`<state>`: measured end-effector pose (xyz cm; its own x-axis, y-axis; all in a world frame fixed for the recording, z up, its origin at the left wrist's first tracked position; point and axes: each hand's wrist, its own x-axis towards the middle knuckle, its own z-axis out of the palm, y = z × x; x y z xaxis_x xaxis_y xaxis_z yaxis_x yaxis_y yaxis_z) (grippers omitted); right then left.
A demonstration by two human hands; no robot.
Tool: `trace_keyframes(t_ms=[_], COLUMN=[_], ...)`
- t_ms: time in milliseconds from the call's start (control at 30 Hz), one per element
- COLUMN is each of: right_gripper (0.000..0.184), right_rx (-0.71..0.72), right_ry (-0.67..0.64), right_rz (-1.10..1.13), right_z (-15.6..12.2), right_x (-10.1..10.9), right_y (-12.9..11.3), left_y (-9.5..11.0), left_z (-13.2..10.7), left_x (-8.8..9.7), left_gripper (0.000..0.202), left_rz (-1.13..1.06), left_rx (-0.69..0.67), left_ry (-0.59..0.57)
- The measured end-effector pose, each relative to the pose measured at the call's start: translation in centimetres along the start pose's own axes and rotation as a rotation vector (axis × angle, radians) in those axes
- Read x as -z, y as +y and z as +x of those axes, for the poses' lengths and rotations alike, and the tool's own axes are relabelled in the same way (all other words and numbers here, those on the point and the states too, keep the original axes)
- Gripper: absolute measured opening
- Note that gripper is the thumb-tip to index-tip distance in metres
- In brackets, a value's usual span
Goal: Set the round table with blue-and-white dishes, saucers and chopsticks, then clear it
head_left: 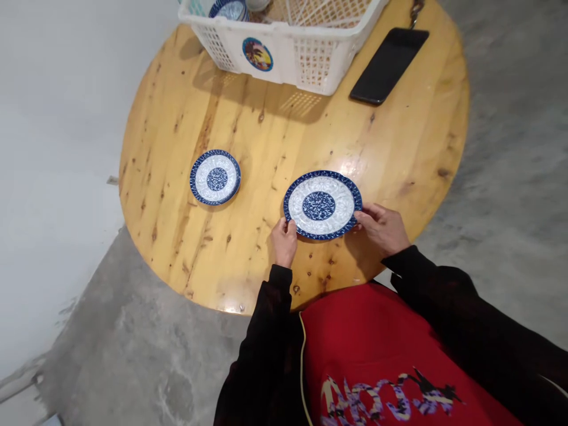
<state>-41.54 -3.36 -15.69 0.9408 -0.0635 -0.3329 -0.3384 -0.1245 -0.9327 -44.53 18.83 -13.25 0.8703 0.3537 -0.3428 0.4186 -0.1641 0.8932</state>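
Observation:
A blue-and-white patterned plate (319,205) is held at the near right part of the round wooden table. My left hand (284,241) pinches its lower left rim, thumb on top. At the right rim, my right hand (383,227) grips the plate between thumb and fingers; some fingertips are hidden beneath it. Farther left lies what looks like a small stack of smaller plates (216,177) in the same blue-and-white pattern, apart from both hands.
A white plastic basket (275,56) stands at the table's far side with blue-and-white bowls (229,10) inside. Right of it lies a black phone (389,66) with a strap. The round table (160,195) has a curved edge close to my body, and a white wall (57,118) rises at left.

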Motion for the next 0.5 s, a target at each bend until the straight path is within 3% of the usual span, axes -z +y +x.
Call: trace_keyframes(t_ms=[300, 500], right_gripper=[0.036, 0.035], right_rx=[0.001, -0.036], right_ry=[-0.020, -0.030], right_rz=[-0.079, -0.007], right_z=[0.17, 0.21], right_x=[0.27, 0.04], right_y=[-0.24, -0.38], left_y=[0.66, 0.85], left_z=[-0.54, -0.49], left_x=[-0.12, 0.06], left_gripper=[0.029, 0.028], left_rz=[-0.027, 0.016], left_rx=[-0.015, 0.008], left_ry=[0.024, 0.028])
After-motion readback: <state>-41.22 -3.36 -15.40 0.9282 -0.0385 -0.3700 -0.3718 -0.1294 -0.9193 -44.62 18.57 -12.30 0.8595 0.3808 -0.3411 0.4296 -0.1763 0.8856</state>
